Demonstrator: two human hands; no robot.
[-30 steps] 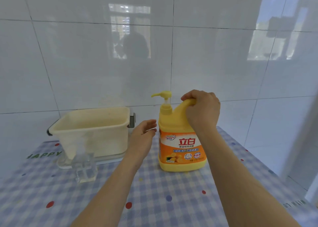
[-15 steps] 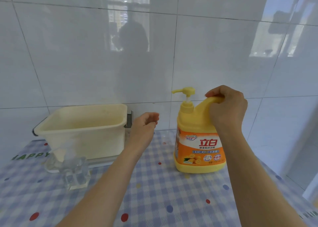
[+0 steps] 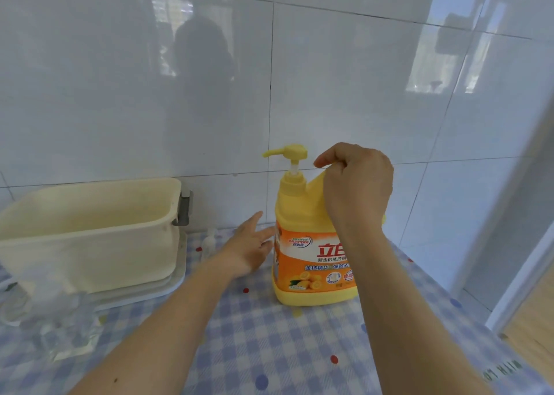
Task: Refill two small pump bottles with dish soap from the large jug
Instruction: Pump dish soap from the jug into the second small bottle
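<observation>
The jug (image 3: 311,244), yellow with an orange label, stands upright on the counter (image 3: 269,334), which wears a blue checked cloth with coloured dots. Its pump (image 3: 289,154) points left. The right hand (image 3: 356,184) comes over the top of the jug from the right, its grip clamped on the handle, with the thumb and forefinger pinched at the handle's upper end, just beside the pump neck. The left hand (image 3: 250,249) lies low at the jug's left side, fingers spread and loose, its grip apart and holding nothing; the fingertips reach the edge of the label, though whether they touch it I cannot tell. One small clear bottle (image 3: 64,325) stands near the left front of the counter, blurred, in front of a cream tub (image 3: 90,229). The tub sits on a pale tray (image 3: 144,292) and has a grey clip (image 3: 184,208) on its right end. A second small clear bottle (image 3: 209,241) stands by the tiled wall (image 3: 359,79), between the tub and the left hand, partly hidden by the wrist. The wall shows a dim reflection of the person.
</observation>
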